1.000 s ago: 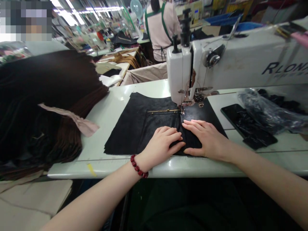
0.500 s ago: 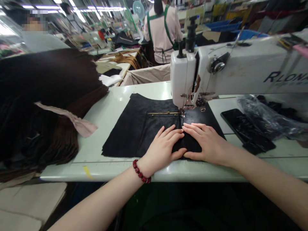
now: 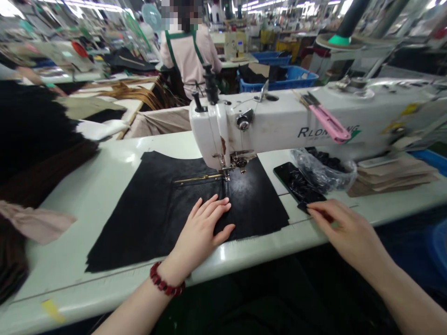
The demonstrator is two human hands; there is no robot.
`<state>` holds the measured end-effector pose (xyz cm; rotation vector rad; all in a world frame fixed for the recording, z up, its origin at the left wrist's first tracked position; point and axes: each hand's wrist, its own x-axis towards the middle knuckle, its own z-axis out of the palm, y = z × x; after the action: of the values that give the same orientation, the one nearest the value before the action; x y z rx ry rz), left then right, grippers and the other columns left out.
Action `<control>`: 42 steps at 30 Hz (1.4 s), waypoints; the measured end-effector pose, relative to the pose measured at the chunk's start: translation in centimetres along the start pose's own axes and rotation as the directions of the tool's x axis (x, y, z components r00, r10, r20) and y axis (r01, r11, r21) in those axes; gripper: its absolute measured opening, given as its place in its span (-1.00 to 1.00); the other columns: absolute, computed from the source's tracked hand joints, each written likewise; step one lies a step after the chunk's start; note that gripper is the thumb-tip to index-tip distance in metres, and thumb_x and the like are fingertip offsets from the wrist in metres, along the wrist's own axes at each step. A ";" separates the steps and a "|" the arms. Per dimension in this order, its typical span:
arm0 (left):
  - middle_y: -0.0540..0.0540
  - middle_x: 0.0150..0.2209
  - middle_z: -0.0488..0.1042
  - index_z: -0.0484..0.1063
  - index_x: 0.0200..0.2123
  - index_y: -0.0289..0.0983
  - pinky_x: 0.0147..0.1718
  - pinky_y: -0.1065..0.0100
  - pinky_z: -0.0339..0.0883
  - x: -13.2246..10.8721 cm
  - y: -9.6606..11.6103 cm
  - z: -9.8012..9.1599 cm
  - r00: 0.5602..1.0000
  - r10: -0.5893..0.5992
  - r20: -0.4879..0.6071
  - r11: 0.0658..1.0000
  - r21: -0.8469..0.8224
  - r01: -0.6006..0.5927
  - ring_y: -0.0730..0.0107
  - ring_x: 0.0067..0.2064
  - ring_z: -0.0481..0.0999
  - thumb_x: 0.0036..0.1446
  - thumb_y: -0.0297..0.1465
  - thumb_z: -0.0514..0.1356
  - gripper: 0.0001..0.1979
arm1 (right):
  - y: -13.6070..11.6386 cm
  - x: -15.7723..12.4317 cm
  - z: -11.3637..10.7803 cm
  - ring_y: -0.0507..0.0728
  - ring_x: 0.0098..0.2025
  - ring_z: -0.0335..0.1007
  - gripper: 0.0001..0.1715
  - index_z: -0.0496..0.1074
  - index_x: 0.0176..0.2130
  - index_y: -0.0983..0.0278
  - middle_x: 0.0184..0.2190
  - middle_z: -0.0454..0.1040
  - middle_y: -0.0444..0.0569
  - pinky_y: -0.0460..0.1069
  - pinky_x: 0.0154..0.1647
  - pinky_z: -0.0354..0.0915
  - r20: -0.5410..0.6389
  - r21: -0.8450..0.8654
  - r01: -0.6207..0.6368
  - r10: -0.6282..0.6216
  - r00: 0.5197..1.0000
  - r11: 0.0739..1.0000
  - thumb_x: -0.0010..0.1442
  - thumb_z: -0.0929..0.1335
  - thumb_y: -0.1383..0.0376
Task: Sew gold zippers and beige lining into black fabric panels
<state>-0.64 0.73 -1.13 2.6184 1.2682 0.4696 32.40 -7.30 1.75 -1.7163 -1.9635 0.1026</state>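
Note:
My left hand (image 3: 206,221) lies flat, fingers stretched, on a black leather-like panel (image 3: 139,223) with a brass-coloured zipper (image 3: 197,178) set in it. The panel sits under the presser foot (image 3: 227,176) of a white sewing machine (image 3: 268,123). Off to the right, my right hand (image 3: 349,232) has thumb and forefinger closed on a small black piece (image 3: 303,207). That piece is at the near end of a dark phone (image 3: 282,171), which has black scraps (image 3: 305,186) on top. Its exact kind cannot be made out.
A clear plastic bag (image 3: 344,171) with black pieces stands behind the phone, beside stacked brownish sheets (image 3: 391,177). Pink-handled snips (image 3: 328,122) rest on the machine arm. Dark material is piled (image 3: 38,135) at the left. A person in a green-strapped apron (image 3: 190,56) stands beyond.
My right hand has left the panel and moved right to the black scraps by the phone, closing on one. My left hand stays on the panel. The view has turned right.

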 end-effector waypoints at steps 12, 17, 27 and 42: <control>-0.11 0.20 0.38 0.32 0.11 -0.15 0.31 -0.15 -0.04 0.2 -0.5 0.4 1.000 0.015 -0.015 1.000 0.025 -0.014 0.06 0.31 0.22 0.23 -0.16 0.19 -0.58 | 2.4 -0.3 0.6 0.21 -0.14 0.41 -0.83 0.39 -0.15 0.30 -0.21 0.44 0.08 0.10 -0.13 0.34 0.033 -0.364 0.090 -0.084 0.996 0.927 0.34 0.25 0.29; -0.05 0.22 0.36 0.29 0.11 -0.12 0.33 -0.11 -0.07 0.1 -0.6 0.4 1.000 0.008 0.005 0.999 0.045 -0.008 0.12 0.33 0.19 0.24 -0.14 0.17 -0.58 | 3.6 -0.5 0.9 0.20 -0.17 0.41 -0.86 0.42 -0.17 0.31 -0.22 0.45 0.06 0.07 -0.16 0.34 0.038 -0.492 0.149 -0.150 0.988 0.858 0.30 0.28 0.35; -0.02 0.22 0.35 0.28 0.12 -0.11 0.33 -0.08 -0.08 0.1 -0.7 0.5 1.000 -0.008 0.005 0.999 0.047 0.007 0.16 0.33 0.18 0.24 -0.13 0.17 -0.57 | 3.6 -0.3 0.6 0.24 -0.15 0.37 -0.72 0.46 -0.22 0.33 -0.22 0.45 0.09 0.09 -0.17 0.30 0.177 -0.652 0.322 -0.275 0.945 0.686 0.21 0.23 0.56; -0.01 0.24 0.31 0.37 0.08 -0.04 0.34 -0.10 -0.14 -0.1 0.5 -0.2 0.999 -0.035 0.030 0.999 -0.016 0.036 0.14 0.35 0.13 0.24 -0.23 0.20 -0.66 | -6.0 3.9 2.0 0.02 -0.53 0.32 -0.72 0.44 -0.30 0.24 -0.49 0.47 -0.12 -0.06 -0.53 0.24 0.524 0.508 -0.541 0.259 0.812 0.670 0.18 0.36 0.07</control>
<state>-0.43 0.33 -0.81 2.5751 1.2938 0.4317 25.90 -4.24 3.62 -1.6840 -1.4554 1.2575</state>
